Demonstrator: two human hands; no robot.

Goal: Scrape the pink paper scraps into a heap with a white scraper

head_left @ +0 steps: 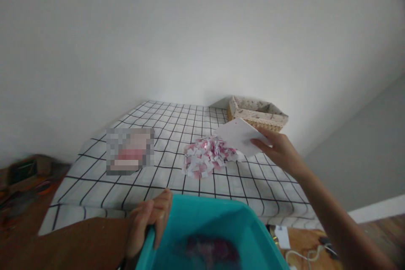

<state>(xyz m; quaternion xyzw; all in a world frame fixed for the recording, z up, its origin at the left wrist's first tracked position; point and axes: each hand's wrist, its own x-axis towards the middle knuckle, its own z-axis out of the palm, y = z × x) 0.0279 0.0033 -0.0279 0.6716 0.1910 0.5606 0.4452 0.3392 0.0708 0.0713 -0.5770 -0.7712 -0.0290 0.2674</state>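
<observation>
While left hand (149,216) holds turquoise bin (205,206), dark contents (211,249) blurred.

Cannot identify the pixelated item (130,152), nor the blurred reddish contents (210,249) of the teal bin (202,203). Lose the bin's near end past the bottom edge, part of the basket (256,114) behind the white card (238,137), and some card edge under the right hand (276,147).

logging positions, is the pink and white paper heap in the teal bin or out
Out: the paper heap lies on the checked cloth, beyond the far rim of the teal bin.
</observation>
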